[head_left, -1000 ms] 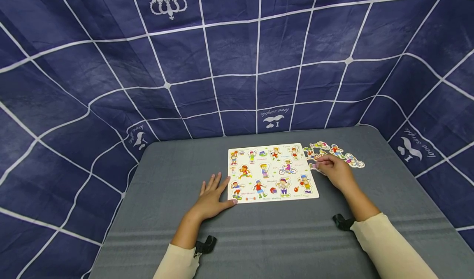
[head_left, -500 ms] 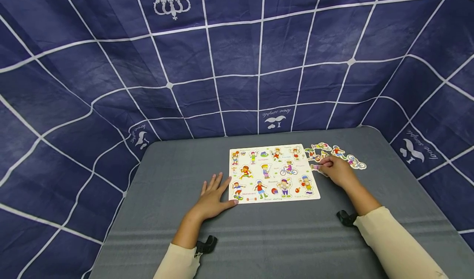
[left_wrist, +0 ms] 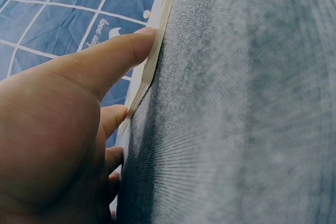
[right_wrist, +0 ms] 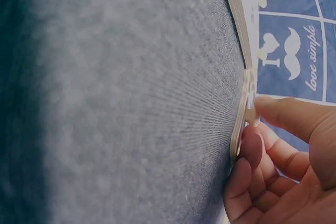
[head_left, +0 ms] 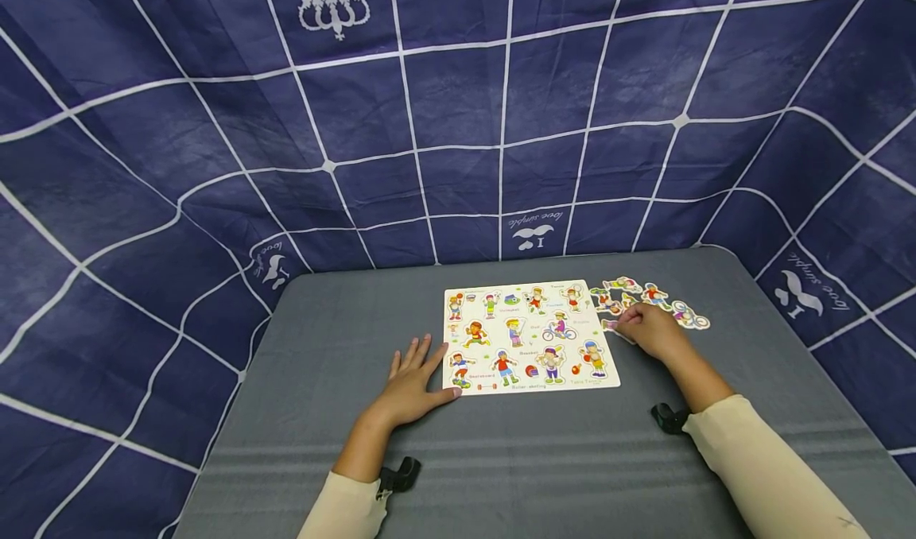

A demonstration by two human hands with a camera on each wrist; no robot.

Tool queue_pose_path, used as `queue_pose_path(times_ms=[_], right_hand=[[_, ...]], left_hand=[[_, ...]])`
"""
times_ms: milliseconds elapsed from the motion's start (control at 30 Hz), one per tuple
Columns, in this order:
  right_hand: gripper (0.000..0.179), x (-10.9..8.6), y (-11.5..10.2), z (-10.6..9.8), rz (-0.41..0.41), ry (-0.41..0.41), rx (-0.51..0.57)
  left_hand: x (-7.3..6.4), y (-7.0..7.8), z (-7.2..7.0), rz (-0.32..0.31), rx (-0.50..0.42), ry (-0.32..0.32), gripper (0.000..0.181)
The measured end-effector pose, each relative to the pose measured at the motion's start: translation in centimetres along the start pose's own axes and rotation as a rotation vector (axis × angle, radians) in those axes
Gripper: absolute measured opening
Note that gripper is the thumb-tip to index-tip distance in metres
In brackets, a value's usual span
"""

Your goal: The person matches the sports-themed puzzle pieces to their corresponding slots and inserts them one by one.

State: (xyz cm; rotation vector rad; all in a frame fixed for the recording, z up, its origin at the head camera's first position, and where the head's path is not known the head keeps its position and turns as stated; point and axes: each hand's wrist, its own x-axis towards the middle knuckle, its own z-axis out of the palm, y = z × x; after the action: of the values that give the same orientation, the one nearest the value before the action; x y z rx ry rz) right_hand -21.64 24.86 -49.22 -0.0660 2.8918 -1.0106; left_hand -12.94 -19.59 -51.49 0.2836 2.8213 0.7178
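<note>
Beside the board [head_left: 529,314], the right hand [head_left: 653,332] pinches a knob [right_wrist: 252,116] (left hand [head_left: 406,388]: fingers apart); crowded pieces [head_left: 654,294] might snag its lift

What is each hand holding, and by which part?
The right hand pinches a puzzle piece by its small knob, between thumb and fingers. The left hand holds nothing; its thumb rests at the edge of the board.

Left grip [head_left: 409,389]: fingers spread, thumb extended. Right grip [head_left: 654,332]: thumb and fingers pinched, nearer the counter's [head_left: 336,324] right edge.
</note>
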Motion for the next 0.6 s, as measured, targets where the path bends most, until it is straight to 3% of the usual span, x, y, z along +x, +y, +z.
queue_pose_path(times_ms=[600], right_hand=[[0.022,0.08,0.2,0.02,-0.011,0.03,-0.022]], left_hand=[[-0.11,0.06,-0.03,0.001,0.002,0.005,0.091]])
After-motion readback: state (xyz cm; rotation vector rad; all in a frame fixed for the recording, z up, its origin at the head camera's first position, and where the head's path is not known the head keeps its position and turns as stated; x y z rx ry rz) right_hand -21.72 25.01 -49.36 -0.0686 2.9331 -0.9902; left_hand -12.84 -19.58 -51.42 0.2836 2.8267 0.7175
